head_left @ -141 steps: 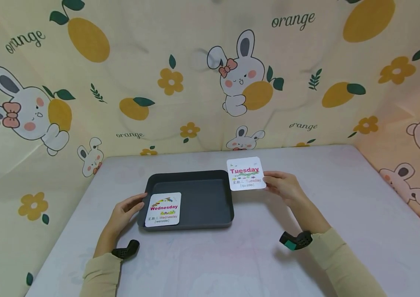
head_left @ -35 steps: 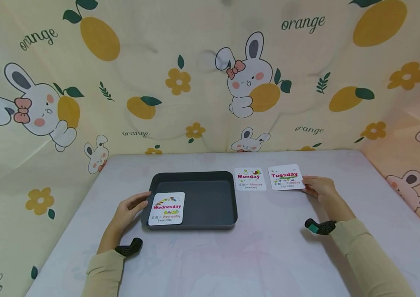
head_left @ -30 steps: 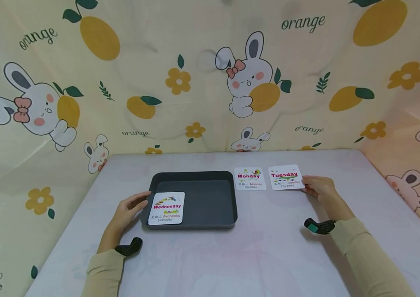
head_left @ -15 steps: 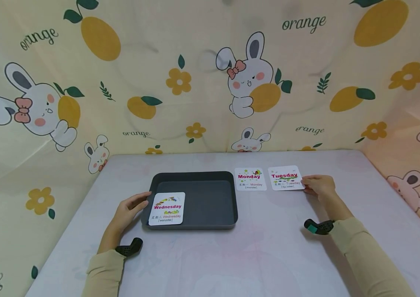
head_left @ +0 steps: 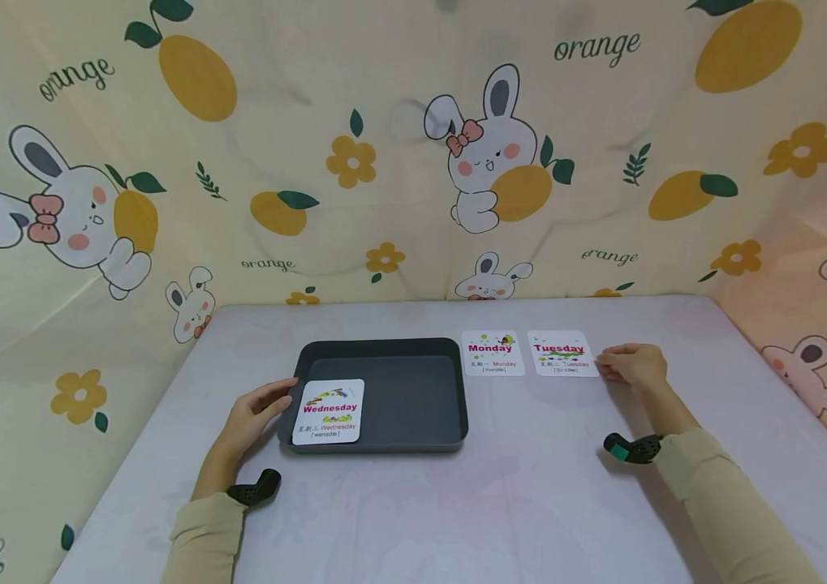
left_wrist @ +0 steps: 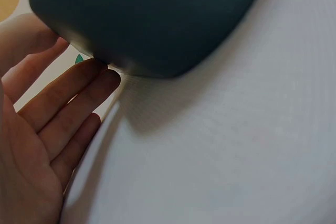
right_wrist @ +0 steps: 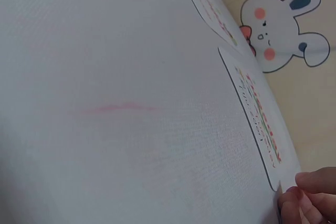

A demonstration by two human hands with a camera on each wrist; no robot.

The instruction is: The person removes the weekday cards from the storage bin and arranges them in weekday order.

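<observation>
Flattened now, Tuesday card [head_left: 562,354] lies under right hand's [head_left: 631,364] curled fingertips.

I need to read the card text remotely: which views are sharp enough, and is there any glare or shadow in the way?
Head view: evenly lit, no glare, Tuesday card and Monday card headings legible, small print soft. Right wrist view: cards seen edge-on, print smeared, unreadable. Left wrist view: only the dark tray, its soft shadow, and left hand.

In front of me a pale tabletop [head_left: 457,503] runs toward twelve o'clock. A cream cloth backdrop [head_left: 384,97] printed with rabbits, oranges and yellow flowers closes it in from nine through three o'clock. Light is soft, even.
</observation>
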